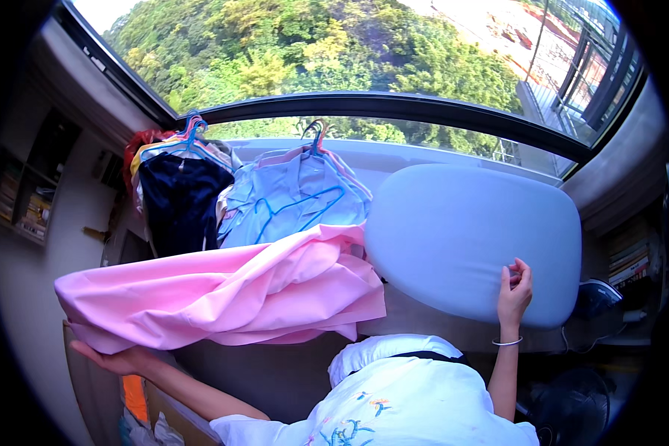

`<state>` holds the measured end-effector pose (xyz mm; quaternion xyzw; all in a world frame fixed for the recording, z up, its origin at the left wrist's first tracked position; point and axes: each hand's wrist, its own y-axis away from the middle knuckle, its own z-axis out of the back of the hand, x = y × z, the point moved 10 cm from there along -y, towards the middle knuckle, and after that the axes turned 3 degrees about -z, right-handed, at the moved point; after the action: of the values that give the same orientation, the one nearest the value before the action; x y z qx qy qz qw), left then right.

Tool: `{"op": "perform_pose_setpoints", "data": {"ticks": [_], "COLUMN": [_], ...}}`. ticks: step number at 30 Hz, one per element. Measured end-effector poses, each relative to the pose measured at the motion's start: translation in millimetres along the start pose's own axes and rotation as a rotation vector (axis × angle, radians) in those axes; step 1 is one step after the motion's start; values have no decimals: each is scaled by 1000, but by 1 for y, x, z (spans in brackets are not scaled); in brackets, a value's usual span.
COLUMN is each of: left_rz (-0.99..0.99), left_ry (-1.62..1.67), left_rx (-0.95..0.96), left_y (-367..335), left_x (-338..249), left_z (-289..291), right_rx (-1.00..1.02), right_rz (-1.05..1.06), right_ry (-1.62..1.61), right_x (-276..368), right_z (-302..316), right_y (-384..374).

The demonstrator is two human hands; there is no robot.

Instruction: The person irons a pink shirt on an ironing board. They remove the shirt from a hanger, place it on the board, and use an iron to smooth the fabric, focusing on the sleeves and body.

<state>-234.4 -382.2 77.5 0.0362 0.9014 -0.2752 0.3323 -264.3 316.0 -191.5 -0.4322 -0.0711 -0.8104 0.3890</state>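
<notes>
A large pink garment (pixel 223 293) lies draped across my left forearm, bunched and spilling toward the ironing board. My left hand (pixel 115 362) is under its left end, fingers curled up against the cloth and holding it up. My right hand (pixel 514 290) rests on the near edge of the pale blue padded ironing board (pixel 461 230), fingers bent over the cover; a thin bracelet circles the wrist. The board's top is bare.
Behind the pink garment hang several shirts on coloured hangers (pixel 316 137), light blue (pixel 290 201) and dark navy (pixel 182 201). An iron (pixel 598 293) sits at the board's right end. Bookshelves (pixel 632 256) stand on the right, a wide window beyond.
</notes>
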Motion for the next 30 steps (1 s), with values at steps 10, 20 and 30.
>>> {"op": "perform_pose_setpoints", "data": {"ticks": [10, 20, 30], "left_rz": [-447, -299, 257], "left_ry": [-670, -737, -1080], "left_rx": [-53, 254, 536], "left_y": [-58, -176, -182], "left_x": [-161, -289, -241], "left_z": [-56, -73, -56], "right_rx": [-80, -41, 4], "right_rz": [140, 173, 225], "right_ry": [138, 215, 195], "right_x": [16, 4, -16], "right_z": [-6, -14, -22], "right_y": [5, 4, 2]}}
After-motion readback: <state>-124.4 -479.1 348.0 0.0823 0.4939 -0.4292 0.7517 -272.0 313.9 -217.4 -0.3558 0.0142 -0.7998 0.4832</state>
